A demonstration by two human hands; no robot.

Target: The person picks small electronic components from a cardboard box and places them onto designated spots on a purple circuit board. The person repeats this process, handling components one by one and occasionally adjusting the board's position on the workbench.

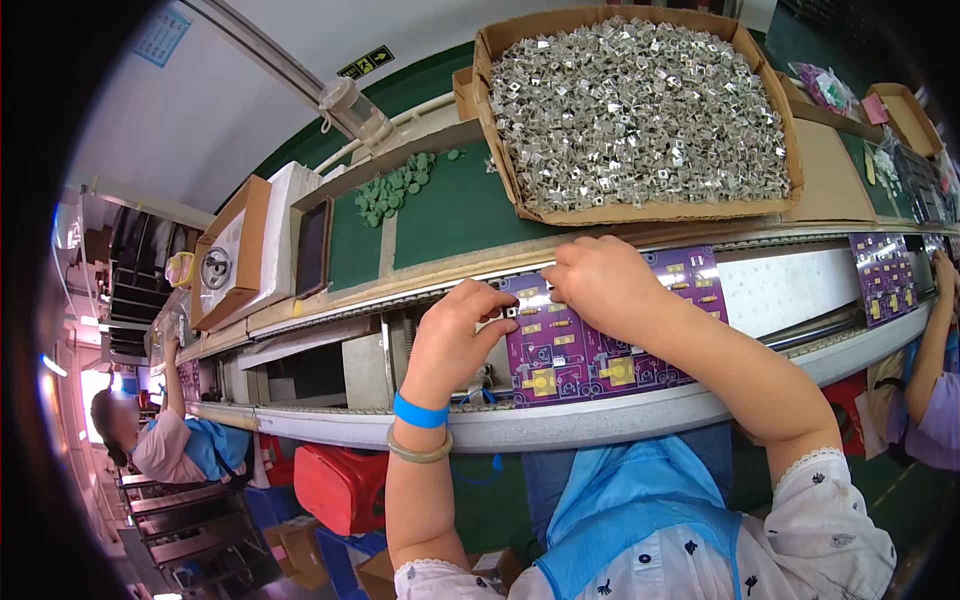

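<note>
1. Grip, left: we list one left hand (452, 335), thumb and forefinger clamped on one small metal piece (511, 312) at the left edge of the purple board.
2. Grip, right: one right hand (612, 288), fingertips drawn in at the board's far edge; whether they pinch anything, we cannot tell.
3. Purple board (590, 348): one beneath the hands, lying on the rail (560, 428), its upper middle covered by the right hand and forearm.
4. Second board (882, 278): one, further right, apart from the first.
5. Cardboard box (660, 213): one, beyond the hands, heaped with metal pieces too many for us to count.
6. Green discs (392, 190): one overlapping cluster; we cannot fix the number.
7. Blue wristband (420, 411) and bangle (420, 451): one each, left wrist.
8. Co-workers: two; the right-hand one (935, 410) is cut off by the rim.
</note>
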